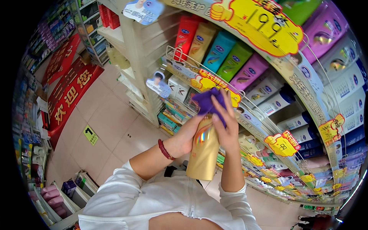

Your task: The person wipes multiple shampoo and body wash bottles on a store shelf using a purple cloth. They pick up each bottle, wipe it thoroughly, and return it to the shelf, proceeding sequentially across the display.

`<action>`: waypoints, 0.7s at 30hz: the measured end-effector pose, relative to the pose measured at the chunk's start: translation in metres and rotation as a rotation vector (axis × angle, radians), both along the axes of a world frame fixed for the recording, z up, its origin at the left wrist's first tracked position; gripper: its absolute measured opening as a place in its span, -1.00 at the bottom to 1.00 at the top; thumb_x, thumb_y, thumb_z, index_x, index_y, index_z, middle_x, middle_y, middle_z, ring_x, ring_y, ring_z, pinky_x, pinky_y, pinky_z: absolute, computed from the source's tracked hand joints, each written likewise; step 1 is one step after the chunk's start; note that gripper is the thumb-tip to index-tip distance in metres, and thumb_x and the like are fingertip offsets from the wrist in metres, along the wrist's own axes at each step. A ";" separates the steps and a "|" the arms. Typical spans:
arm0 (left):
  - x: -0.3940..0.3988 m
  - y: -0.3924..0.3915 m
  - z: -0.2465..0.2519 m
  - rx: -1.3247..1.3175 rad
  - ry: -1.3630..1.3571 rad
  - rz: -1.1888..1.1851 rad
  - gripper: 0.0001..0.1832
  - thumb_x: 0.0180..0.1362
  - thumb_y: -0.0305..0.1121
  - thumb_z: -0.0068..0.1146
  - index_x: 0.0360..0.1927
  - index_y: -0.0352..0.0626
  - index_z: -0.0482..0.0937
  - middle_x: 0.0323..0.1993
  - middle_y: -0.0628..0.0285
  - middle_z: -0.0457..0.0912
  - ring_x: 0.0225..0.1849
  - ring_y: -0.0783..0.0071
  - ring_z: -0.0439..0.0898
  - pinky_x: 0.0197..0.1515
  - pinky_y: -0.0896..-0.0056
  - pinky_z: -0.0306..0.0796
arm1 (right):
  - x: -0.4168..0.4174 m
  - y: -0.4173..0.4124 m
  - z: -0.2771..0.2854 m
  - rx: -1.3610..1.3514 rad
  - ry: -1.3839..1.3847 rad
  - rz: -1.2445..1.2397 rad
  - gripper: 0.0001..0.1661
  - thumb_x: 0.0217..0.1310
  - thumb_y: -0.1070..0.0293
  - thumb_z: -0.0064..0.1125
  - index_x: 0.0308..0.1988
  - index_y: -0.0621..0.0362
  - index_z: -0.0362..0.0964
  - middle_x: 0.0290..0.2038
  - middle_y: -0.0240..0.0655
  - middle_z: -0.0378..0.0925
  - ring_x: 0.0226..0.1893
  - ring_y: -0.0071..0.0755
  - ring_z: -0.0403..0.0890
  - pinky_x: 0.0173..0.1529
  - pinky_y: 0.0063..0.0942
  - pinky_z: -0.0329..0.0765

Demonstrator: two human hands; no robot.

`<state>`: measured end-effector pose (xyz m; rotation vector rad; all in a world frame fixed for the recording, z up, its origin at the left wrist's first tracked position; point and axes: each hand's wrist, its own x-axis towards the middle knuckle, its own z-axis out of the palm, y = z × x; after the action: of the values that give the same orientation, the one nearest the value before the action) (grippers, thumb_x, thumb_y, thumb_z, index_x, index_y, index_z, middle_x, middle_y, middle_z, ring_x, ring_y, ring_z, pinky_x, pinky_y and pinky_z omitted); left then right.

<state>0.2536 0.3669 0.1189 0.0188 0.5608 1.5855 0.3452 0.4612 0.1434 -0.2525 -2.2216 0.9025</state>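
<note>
A gold plastic bottle (204, 149) is tilted in front of my chest, with my left hand (187, 133) around its upper left side. My right hand (227, 123) holds a purple cloth (211, 103) against the bottle's top end, its fingers spread over the cloth and blurred. The cloth hides the bottle's top. Just beyond the hands, a shelf carries red (187, 36), gold (201, 43), teal (219, 51), green (235, 61) and purple (249, 70) bottles standing side by side behind a wire rail.
Yellow price signs (258, 26) and a wire rail (198, 63) stick out along the shelf fronts. A white shelf end post (141, 57) stands left of the bottles. Tiled floor (115, 129) and a red mat (74, 92) lie to the left. Low shelves (69, 220) are at lower left.
</note>
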 end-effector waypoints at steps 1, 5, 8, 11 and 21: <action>-0.014 0.000 0.001 0.020 -0.021 0.010 -0.58 0.24 -0.02 -0.12 0.02 -0.07 0.38 -0.13 0.26 0.54 -0.12 0.49 0.54 -0.10 0.41 0.45 | 0.003 -0.014 0.005 0.044 -0.086 0.048 -0.53 0.09 0.45 0.02 0.06 0.15 0.38 0.21 -0.10 0.21 0.29 0.11 0.06 0.30 -0.11 0.01; -0.062 -0.001 0.011 0.044 -0.057 -0.099 -0.47 0.18 0.17 -0.14 -0.05 -0.06 0.44 -0.28 0.16 0.60 -0.29 0.38 0.60 -0.24 0.33 0.51 | 0.029 -0.057 -0.003 0.152 -0.050 0.432 -0.58 -0.02 0.26 0.12 -0.08 0.04 0.53 0.04 -0.25 0.43 0.11 0.03 0.33 0.27 -0.03 0.08; -0.067 0.001 0.006 -0.005 -0.146 -0.116 -0.49 0.19 0.15 -0.15 -0.03 -0.02 0.43 -0.24 0.19 0.60 -0.27 0.39 0.60 -0.22 0.32 0.51 | 0.017 -0.035 -0.001 0.130 -0.010 0.481 -0.61 0.01 0.26 0.10 -0.10 0.08 0.53 0.04 -0.20 0.43 0.08 0.00 0.37 0.25 -0.05 0.11; -0.053 0.004 -0.001 0.008 -0.234 -0.134 -0.52 0.21 0.13 -0.17 -0.01 0.01 0.42 -0.19 0.26 0.58 -0.20 0.40 0.58 -0.11 0.31 0.49 | -0.016 -0.010 0.010 -0.026 -0.101 0.012 -0.60 0.12 0.32 -0.01 -0.04 0.26 0.44 0.04 -0.06 0.40 0.07 0.04 0.37 0.22 -0.12 0.15; -0.055 0.006 -0.043 -0.148 -0.410 -0.017 -0.48 0.18 0.18 -0.18 -0.14 -0.07 0.48 -0.32 0.13 0.57 -0.28 0.23 0.56 -0.17 0.20 0.48 | 0.055 -0.036 0.030 -0.231 0.239 -0.118 -0.53 0.14 0.11 -0.08 -0.29 0.34 0.53 -0.10 0.10 0.45 -0.22 0.12 0.52 -0.11 -0.11 0.45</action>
<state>0.1985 0.3732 0.0759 -0.4033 0.3514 1.4738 0.4007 0.4253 0.1732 -0.3590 -1.8653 1.0663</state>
